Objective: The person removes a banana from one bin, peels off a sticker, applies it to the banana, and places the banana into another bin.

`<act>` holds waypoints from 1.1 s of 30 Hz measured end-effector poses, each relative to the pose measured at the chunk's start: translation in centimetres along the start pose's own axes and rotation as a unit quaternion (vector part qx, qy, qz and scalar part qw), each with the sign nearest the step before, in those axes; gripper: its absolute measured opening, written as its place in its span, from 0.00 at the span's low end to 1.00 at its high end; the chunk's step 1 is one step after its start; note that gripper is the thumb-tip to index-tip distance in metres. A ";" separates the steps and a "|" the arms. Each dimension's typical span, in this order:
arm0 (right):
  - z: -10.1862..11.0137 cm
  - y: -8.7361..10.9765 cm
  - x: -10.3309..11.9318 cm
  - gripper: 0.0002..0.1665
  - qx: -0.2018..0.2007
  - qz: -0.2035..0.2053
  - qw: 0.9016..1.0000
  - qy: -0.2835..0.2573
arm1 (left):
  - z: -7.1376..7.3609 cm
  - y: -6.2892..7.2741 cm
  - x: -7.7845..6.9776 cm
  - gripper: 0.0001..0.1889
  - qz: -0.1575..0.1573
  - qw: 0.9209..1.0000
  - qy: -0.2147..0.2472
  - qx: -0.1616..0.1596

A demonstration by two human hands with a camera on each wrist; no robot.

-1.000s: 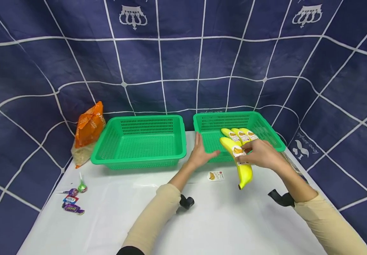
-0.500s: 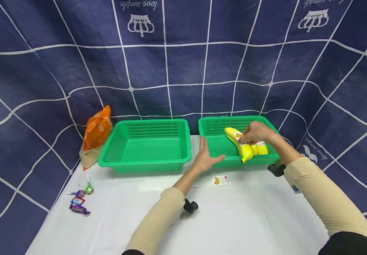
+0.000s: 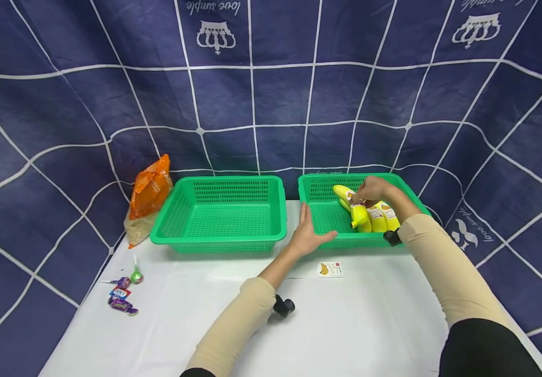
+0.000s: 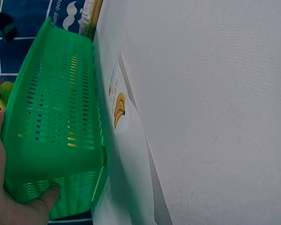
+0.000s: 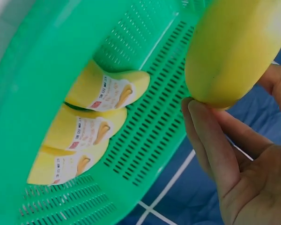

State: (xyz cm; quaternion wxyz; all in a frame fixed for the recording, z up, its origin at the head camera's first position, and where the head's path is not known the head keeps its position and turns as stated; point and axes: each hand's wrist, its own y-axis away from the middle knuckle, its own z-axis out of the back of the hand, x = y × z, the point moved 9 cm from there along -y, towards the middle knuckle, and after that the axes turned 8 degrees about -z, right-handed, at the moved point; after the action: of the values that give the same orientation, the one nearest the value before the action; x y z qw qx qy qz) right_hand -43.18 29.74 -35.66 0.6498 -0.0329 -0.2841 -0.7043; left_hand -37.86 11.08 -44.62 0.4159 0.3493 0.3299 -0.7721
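Observation:
My right hand [image 3: 375,189] pinches a yellow banana [image 3: 358,213] over the right green basket [image 3: 305,183]. In the right wrist view, this banana [image 5: 234,51] hangs above the basket floor, with fingertips at its side. Three more bananas [image 5: 103,89] with white labels lie side by side in the basket. My left hand [image 3: 306,235] is at the basket's near left corner, its fingers straight and thumb spread. The left wrist view has the thumb [image 4: 47,197] by the basket's end wall; whether it presses there I cannot tell.
A second green basket [image 3: 221,242] stands to the left. Beside it leans an orange bag [image 3: 151,193]. Wrapped candies [image 3: 122,306] and lollipops [image 3: 136,276] lie at the table's left. A banana-printed card [image 3: 330,269] lies before the right basket. A blue curtain [image 3: 280,99] hangs behind.
My right hand has carried the banana from in front of the right basket up and over into it, among the other bananas. The left hand has stayed by the basket's corner.

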 end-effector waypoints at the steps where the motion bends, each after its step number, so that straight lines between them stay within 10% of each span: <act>1: 0.0 -0.5 0.0 0.20 0.001 -0.001 1.000 0.001 | 0.1 0.0 0.0 0.61 0.001 1.000 -0.001 -0.002; 33: -3.7 -7.9 -1.6 0.16 0.088 -0.081 0.992 0.033 | 0.3 0.0 0.4 0.61 -0.006 1.000 -0.014 -0.007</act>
State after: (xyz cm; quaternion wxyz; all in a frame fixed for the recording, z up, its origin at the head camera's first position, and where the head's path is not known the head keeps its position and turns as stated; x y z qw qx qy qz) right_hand -49.13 29.43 -42.28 0.5999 0.0709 -0.3249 -0.7277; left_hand -38.11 10.75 -44.77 0.4187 0.3334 0.3317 -0.7769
